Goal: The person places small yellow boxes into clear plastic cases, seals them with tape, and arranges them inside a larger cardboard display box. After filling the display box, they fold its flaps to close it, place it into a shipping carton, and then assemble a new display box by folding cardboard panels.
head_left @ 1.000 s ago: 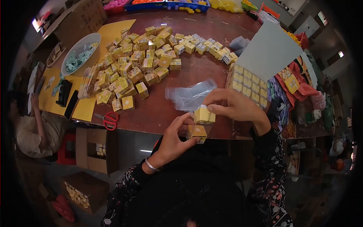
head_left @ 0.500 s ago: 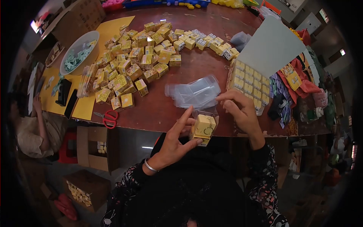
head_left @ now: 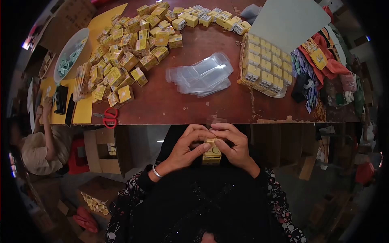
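Note:
In front of my body, just off the table's near edge, is a small yellow cube with a keyring [head_left: 212, 151] in a clear plastic box. My left hand [head_left: 187, 146] grips it from the left, thumb on its face. From the other side my right hand [head_left: 236, 146] closes on it, with the fingertips of both hands meeting at its top end. The fingers partly hide that end. Beyond them on the table lies a stack of flat clear plastic boxes [head_left: 202, 75].
A large pile of yellow printed boxes [head_left: 125, 56] covers the table's left part, with red-handled scissors [head_left: 110, 117] nearer me. A tray of yellow cubes [head_left: 267, 65] stands right, beside a white board [head_left: 289, 24]. At far left are a bowl [head_left: 73, 54] and another person's arm [head_left: 48, 129].
My left hand has brought the boxed cube down toward my body. My right hand has come in from the right and now grips its top end too. The view has tilted down.

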{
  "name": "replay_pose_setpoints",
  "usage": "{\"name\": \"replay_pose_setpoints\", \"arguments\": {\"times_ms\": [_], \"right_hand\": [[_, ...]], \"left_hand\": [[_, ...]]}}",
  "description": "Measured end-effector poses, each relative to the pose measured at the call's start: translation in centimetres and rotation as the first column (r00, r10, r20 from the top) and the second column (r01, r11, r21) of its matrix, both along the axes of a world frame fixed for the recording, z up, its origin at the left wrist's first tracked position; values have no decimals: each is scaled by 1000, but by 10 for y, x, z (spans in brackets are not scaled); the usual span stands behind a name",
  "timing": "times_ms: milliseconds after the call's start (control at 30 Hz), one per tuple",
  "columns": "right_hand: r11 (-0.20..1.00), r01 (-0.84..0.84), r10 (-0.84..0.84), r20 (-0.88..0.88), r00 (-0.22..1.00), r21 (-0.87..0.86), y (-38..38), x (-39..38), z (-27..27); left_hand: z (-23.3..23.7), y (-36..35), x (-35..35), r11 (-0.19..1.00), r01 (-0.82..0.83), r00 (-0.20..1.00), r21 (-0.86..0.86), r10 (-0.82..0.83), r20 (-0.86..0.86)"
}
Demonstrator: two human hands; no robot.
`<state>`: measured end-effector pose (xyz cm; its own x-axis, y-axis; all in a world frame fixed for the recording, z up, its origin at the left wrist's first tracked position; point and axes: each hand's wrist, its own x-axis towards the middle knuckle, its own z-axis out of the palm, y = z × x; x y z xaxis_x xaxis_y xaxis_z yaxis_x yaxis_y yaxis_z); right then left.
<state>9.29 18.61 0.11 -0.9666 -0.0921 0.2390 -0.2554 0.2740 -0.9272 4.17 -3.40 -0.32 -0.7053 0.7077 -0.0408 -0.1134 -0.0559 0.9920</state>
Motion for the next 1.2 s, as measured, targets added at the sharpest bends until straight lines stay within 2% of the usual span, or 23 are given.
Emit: {"name": "replay_pose_setpoints", "arguments": {"times_ms": [100,200,267,300,333,400,500,600,700,800,900,1000,1200], "right_hand": [[999,37,-38,-46,998,-25,-4,2,3],[979,88,-95,-27,995,-183,-11,4,3],[995,81,-85,-54,995,-64,-9,4,10],[996,63,-66,-46,997,-64,-7,5,10],[997,44,-47,-39,998,-65,-5,5,11],[982,-21,22,3,1000,-189,-1,5,5],[944,-60,72,24,997,-325,1,6,0],[931,-1,73,181,981,-365,-2,9,17],[943,22,77,278,957,-333,-2,8,28],[965,23,53,280,958,-263,-2,5,34],[943,25,91,329,940,-332,-1,-2,43],[941,41,97,385,918,-335,1,-8,50],[965,-17,86,256,963,-261,2,-5,34]], "left_hand": [[11,2,2,996,-74,997,53,75,-9],[-4,7,2,962,-143,988,231,126,86],[3,8,4,959,-184,967,216,137,215],[7,8,5,957,-205,949,206,143,280],[5,7,4,969,-169,965,180,126,230],[1,3,0,987,-104,988,121,88,129],[4,4,2,987,-113,984,118,95,149],[13,3,-4,989,-108,993,106,112,-41],[16,-1,-10,999,-34,994,38,38,-99],[31,3,-11,997,-71,994,-12,70,-81],[38,4,-15,993,-105,982,-49,95,-162],[43,4,-17,990,-124,981,-62,113,-158],[32,1,-15,993,-117,978,-31,110,-175]]}}
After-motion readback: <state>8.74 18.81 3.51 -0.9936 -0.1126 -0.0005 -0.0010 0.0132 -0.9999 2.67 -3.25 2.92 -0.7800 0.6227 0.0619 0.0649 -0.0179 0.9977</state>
